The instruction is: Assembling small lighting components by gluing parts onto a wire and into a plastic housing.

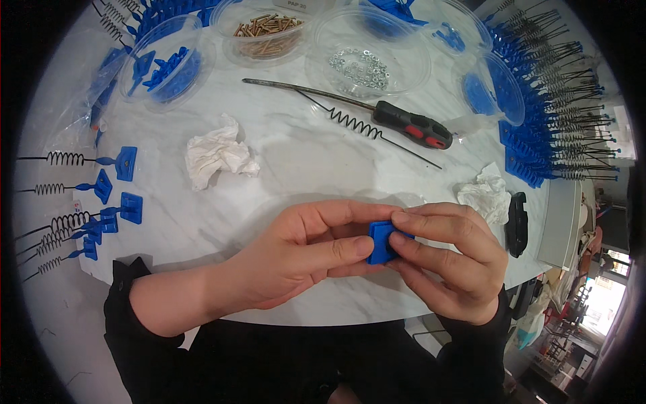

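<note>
Between both hands, just above the near part of the table, is a small blue plastic block [380,244]. My left hand [306,252] pinches its left side, thumb in front and fingers behind. My right hand [451,252] closes on its right side with the fingertips, hiding that end. Beyond the hands lie a black-and-red-handled screwdriver [410,124] and a black wire spring [354,122] with long straight ends, which runs against the shaft.
Crumpled white tissues [219,153] lie left, with another tissue [486,195] right beside a black clip-like object [517,224]. Tubs of brass-coloured screws [259,37], nuts [360,67] and blue parts [167,69] line the back. Blue-based spring pieces [126,163] lie left; many more [531,155] crowd the right.
</note>
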`<state>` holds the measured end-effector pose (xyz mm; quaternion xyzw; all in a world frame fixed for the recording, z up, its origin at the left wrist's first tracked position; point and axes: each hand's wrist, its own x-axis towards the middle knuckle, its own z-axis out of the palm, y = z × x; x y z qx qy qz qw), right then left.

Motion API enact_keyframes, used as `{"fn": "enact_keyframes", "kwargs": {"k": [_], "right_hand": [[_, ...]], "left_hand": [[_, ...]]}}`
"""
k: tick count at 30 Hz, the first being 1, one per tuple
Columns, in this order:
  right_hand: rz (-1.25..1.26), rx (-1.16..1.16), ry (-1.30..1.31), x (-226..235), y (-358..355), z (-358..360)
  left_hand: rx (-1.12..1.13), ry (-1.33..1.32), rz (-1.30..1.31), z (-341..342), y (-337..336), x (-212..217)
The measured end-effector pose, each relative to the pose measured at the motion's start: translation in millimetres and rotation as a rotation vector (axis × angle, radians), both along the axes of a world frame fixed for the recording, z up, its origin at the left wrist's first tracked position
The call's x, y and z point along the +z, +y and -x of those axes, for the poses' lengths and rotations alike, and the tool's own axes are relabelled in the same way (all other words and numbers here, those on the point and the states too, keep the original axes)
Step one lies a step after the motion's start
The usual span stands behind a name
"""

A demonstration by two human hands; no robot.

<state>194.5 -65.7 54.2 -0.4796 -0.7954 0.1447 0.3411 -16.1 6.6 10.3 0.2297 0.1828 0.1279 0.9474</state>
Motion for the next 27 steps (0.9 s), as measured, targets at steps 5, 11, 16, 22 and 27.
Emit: {"fn": "enact_keyframes", "kwargs": {"k": [5, 11, 16, 22, 27], "right_hand": [[0.006, -0.005, 0.001, 0.6, -0.5, 0.9], [0.005, -0.016, 0.004, -0.4, -2.2, 1.7], [0.011, -0.017, 0.006, -1.3, -0.9, 2.7], [-0.003, -0.020, 0.005, -1.5, -0.4, 3.2], [-0.012, -0.015, -0.010, -1.3, -0.5, 2.7]], "left_hand": [[0.000, 0.004, 0.000, 0.5, -0.3, -0.1], [0.001, 0.006, 0.000, 0.4, -2.0, -0.9], [0.009, 0.002, -0.020, 0.7, -2.1, -2.6], [0.006, 0.007, -0.022, 0.4, -1.2, -3.0], [0.005, 0.007, -0.027, 1.5, -2.3, -5.4]]}}
